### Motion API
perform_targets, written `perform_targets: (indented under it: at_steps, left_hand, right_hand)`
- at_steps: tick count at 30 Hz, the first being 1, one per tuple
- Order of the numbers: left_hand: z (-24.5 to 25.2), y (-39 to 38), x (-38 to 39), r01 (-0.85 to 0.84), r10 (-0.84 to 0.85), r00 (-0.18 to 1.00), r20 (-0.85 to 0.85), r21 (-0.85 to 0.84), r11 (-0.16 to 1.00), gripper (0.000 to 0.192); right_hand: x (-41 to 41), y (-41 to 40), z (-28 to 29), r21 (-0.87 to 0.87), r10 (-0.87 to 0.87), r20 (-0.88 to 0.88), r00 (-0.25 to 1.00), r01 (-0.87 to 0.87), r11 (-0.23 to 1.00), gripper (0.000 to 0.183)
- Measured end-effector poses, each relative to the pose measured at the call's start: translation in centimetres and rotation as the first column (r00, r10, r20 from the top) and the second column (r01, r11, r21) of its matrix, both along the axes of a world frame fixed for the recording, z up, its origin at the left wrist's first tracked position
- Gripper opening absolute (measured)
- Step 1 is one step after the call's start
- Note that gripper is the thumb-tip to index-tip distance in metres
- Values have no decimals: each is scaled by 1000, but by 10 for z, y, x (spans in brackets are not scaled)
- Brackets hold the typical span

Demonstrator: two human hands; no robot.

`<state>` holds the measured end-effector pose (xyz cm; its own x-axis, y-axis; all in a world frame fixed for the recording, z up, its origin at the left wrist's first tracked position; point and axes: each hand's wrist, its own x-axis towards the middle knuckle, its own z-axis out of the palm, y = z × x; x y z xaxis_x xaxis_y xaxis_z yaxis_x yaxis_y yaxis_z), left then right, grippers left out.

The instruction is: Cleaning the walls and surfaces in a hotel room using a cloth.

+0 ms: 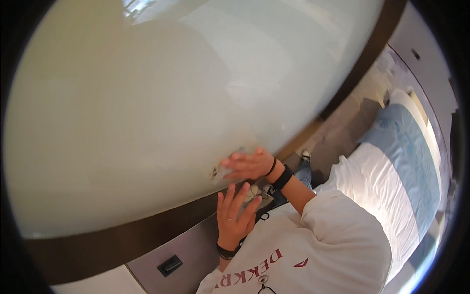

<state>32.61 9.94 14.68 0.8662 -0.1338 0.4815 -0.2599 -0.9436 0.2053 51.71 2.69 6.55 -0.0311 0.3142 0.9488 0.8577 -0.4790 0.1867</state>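
My right hand [249, 164] reaches in over the near edge of a large, glossy, pale tabletop [121, 121]. Its fingers are stretched out, slightly blurred, and hold nothing that I can see. Just off its fingertips is a small dark-and-light object [213, 172], too small to identify; whether the hand touches it, I cannot tell. My left hand [235, 215] is nearer my body, in front of the dark table edge [147, 224], with its fingers spread and nothing in them. Black bands circle both wrists.
Beside the table on the right stands a bed with white bedding [367, 176] and a blue runner [407, 147]. Below the tabletop is a cabinet front with a black recessed handle [170, 265]. My shoe [305, 155] shows on the floor between table and bed.
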Motion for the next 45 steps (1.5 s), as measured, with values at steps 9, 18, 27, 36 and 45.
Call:
perform_targets:
  at_steps: [9,18,27,36,45]
  left_hand:
    - [-18,-54,109,352,-352,935,-43,6,936,38]
    - [-42,-97,192,475,-470,877,-93,38,879,47]
    - [-44,-83,185,416,-411,899,-150,4,909,49]
    - [-37,-33,102,218,-222,970,-101,-47,975,46]
    - [-19,-18,69,2,0,993,-120,14,1000,38]
  right_hand:
    - [131,-115,16,616,106,-555,825,321,720,60]
    - [268,-253,-32,635,203,-742,639,572,520,48]
    - [223,-164,-113,620,457,-752,475,745,247,53]
    - [54,-18,-136,491,739,-636,222,856,165,51]
    - [-74,61,-167,-51,267,-207,-941,283,958,32]
